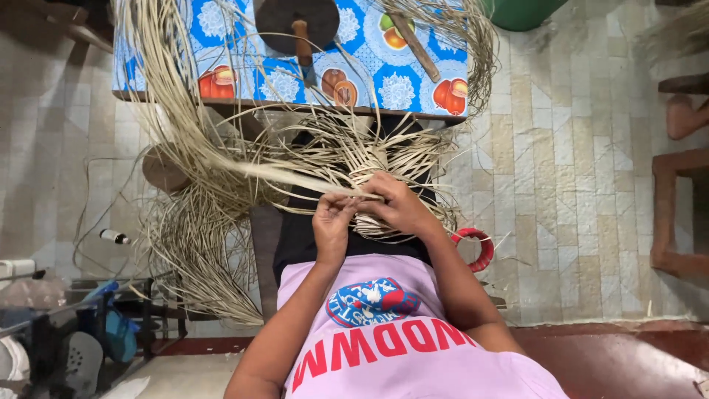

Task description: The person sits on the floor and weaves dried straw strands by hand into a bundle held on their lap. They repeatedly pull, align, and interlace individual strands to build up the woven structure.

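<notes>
Woven straw over tiled floor

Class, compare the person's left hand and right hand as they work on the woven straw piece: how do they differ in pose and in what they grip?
The left hand pinches a flat pale strip between its fingertips, while the right hand lies spread over the woven straw piece. The left hand sits lower and nearer the body; the right hand reaches further forward. The left hand's fingers are curled, the right hand's more open. Both are bare and touch the same straw work.
</notes>
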